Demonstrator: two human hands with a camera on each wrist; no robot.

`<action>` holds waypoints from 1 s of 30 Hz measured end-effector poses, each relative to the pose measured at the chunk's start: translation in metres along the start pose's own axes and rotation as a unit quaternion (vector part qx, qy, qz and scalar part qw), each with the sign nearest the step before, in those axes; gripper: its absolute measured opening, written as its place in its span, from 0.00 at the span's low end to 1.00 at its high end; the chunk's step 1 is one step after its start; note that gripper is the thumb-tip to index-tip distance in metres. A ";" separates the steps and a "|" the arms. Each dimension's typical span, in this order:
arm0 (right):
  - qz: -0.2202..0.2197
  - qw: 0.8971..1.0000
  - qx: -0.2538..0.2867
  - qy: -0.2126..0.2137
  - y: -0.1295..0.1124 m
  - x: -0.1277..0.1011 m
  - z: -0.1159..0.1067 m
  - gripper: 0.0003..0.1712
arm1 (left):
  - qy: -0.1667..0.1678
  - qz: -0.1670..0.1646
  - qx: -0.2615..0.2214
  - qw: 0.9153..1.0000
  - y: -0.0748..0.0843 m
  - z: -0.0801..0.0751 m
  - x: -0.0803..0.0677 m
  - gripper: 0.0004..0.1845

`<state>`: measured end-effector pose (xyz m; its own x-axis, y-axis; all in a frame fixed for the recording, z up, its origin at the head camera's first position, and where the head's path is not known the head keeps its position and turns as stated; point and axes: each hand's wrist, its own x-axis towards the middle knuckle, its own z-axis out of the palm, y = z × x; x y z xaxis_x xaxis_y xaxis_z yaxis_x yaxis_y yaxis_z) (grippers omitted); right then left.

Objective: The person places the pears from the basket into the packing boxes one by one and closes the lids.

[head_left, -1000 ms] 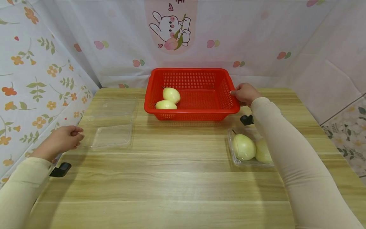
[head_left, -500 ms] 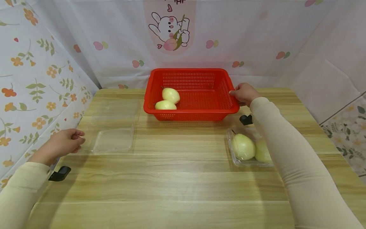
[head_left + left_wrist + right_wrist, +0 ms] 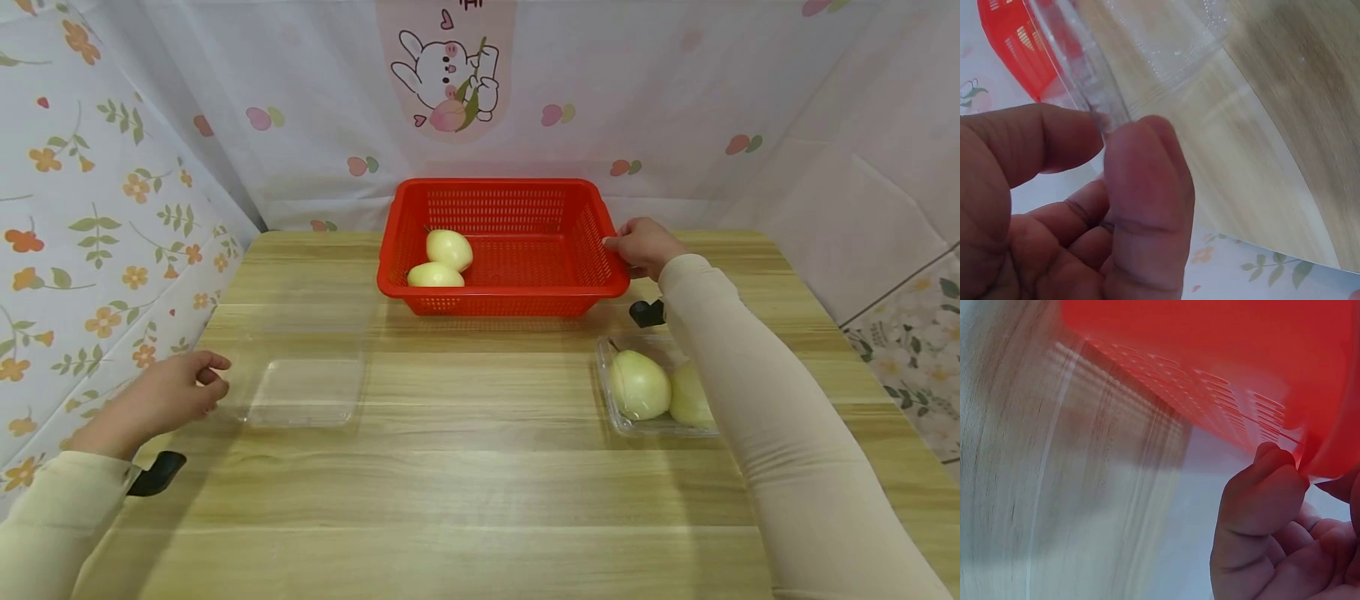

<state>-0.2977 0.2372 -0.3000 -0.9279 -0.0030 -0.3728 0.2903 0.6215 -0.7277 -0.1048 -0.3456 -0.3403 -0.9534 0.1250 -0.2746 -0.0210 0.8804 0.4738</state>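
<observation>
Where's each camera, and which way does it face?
Head: on the head, facing forward and down at the table; left hand, right hand and sleeves show.
Left wrist: on that wrist, facing the clear box; left hand shows.
Right wrist: on that wrist, facing the basket; right hand shows.
Both wrist views share the basket.

The basket (image 3: 502, 302) sits near the back of the table (image 3: 480, 483), in the middle, with a cloth (image 3: 637, 83) behind it. Two fruits (image 3: 449, 250) are in it, side by side at the left end. The right hand (image 3: 647, 247) is at its right end. Nearer the front, on the right, the right box (image 3: 621, 425) has two more fruits (image 3: 640, 385) in it. The left box (image 3: 303, 392) is between the left hand (image 3: 176, 392) and the basket.
</observation>
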 end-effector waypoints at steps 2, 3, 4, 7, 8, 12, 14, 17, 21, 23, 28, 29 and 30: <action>0.000 1.000 0.004 -0.001 0.001 0.001 0.000 0.13 | -0.001 0.006 0.000 1.000 0.003 0.002 -0.002 0.21; 0.000 1.000 0.006 -0.003 0.001 0.001 0.000 0.13 | -0.003 0.008 0.000 1.000 0.003 0.003 -0.002 0.21; 0.000 1.000 0.007 -0.003 0.001 0.002 0.000 0.13 | -0.004 0.008 -0.002 1.000 0.004 0.003 -0.003 0.21; 0.001 1.000 0.010 -0.006 0.001 0.002 0.000 0.13 | -0.013 0.004 -0.008 1.000 0.006 0.005 -0.005 0.22; 0.002 1.000 0.010 -0.005 0.001 0.002 0.000 0.13 | -0.017 0.002 -0.011 1.000 0.007 0.005 -0.006 0.23; 0.003 1.000 0.008 -0.007 0.000 0.001 0.000 0.14 | -0.031 -0.002 -0.025 0.999 0.008 0.007 -0.008 0.24; 0.004 1.000 0.003 -0.008 0.000 0.000 -0.001 0.14 | -0.037 0.000 -0.032 0.999 0.008 0.008 -0.010 0.25; 0.004 1.000 -0.001 -0.010 0.001 0.000 -0.002 0.15 | -0.043 0.000 -0.035 0.998 0.009 0.009 -0.012 0.25; 0.001 1.000 -0.002 -0.012 0.003 -0.001 -0.003 0.15 | -0.043 0.005 -0.015 0.999 0.012 0.010 -0.014 0.25; -0.002 1.000 -0.002 -0.011 0.003 -0.001 -0.003 0.16 | -0.042 0.008 -0.004 0.999 0.014 0.011 -0.015 0.24; -0.003 1.000 -0.005 -0.005 0.002 -0.001 -0.001 0.17 | -0.043 0.017 0.010 0.999 0.015 0.012 -0.017 0.24; -0.003 1.000 -0.005 -0.005 0.002 0.000 0.000 0.17 | -0.044 0.019 0.012 0.999 0.015 0.012 -0.018 0.24; -0.003 1.000 -0.006 -0.004 0.002 0.000 0.000 0.17 | -0.044 0.020 0.015 0.999 0.015 0.012 -0.018 0.24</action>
<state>-0.2971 0.2385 -0.3015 -0.9279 -0.0134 -0.3725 0.2814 0.6301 -0.7237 -0.0841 -0.3294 -0.3381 -0.9232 0.1987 -0.3291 0.0270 0.8874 0.4602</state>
